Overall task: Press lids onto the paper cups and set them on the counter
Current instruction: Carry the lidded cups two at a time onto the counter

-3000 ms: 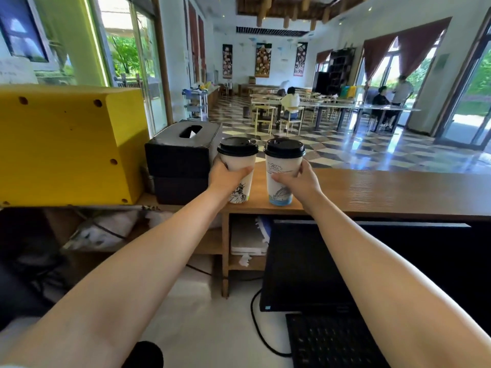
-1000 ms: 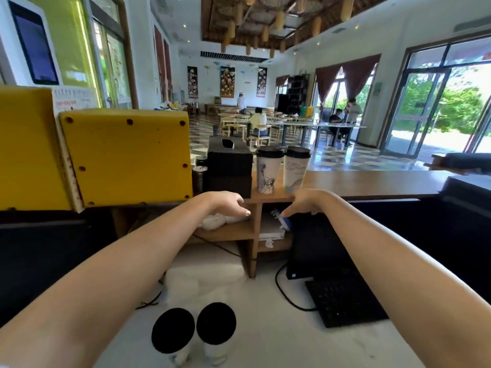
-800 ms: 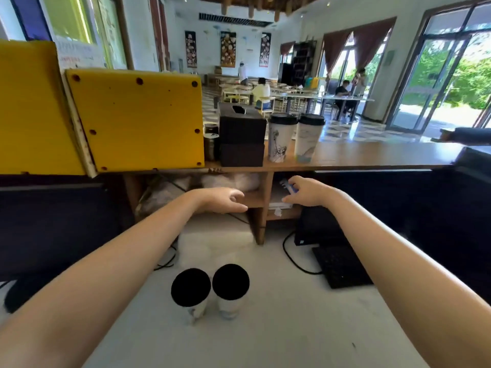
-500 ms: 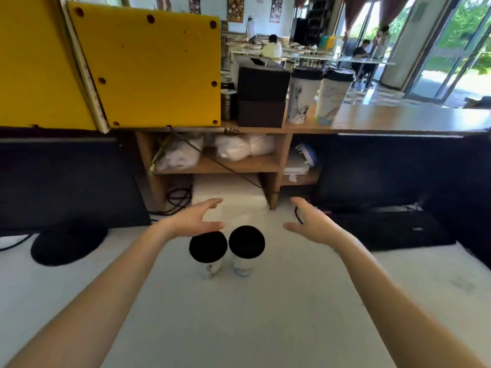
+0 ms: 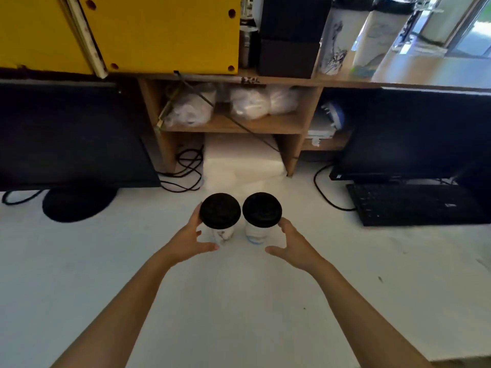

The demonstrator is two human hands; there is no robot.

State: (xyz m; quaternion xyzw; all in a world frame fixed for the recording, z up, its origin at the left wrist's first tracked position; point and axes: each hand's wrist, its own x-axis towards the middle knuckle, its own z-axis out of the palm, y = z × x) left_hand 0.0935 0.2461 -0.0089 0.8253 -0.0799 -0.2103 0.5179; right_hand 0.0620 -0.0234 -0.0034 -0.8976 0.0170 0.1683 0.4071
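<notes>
Two white paper cups with black lids stand side by side on the white desk. My left hand [image 5: 190, 239] curves around the left cup [image 5: 222, 233], thumb near its base and fingers beside its lid [image 5: 220, 210]. My right hand [image 5: 295, 245] curves around the right cup [image 5: 256, 235] with its lid [image 5: 261, 209]; a small gap shows between fingers and cup. Both hands have fingers spread. Two more lidded cups [image 5: 336, 41] [image 5: 372, 46] stand on the wooden counter [image 5: 425, 73] at the upper right.
A yellow panel [image 5: 164, 33] and a black tissue box [image 5: 289, 35] stand on the counter's left part. Below it, shelves hold plastic bags [image 5: 249, 102]. Black monitors [image 5: 66, 134] [image 5: 414, 134], a keyboard [image 5: 414, 204] and cables [image 5: 186, 168] flank the cups on the desk.
My view has tilted down from the counter to the desk. Both hands dropped from the shelf height and closed in around the two cups on the desk.
</notes>
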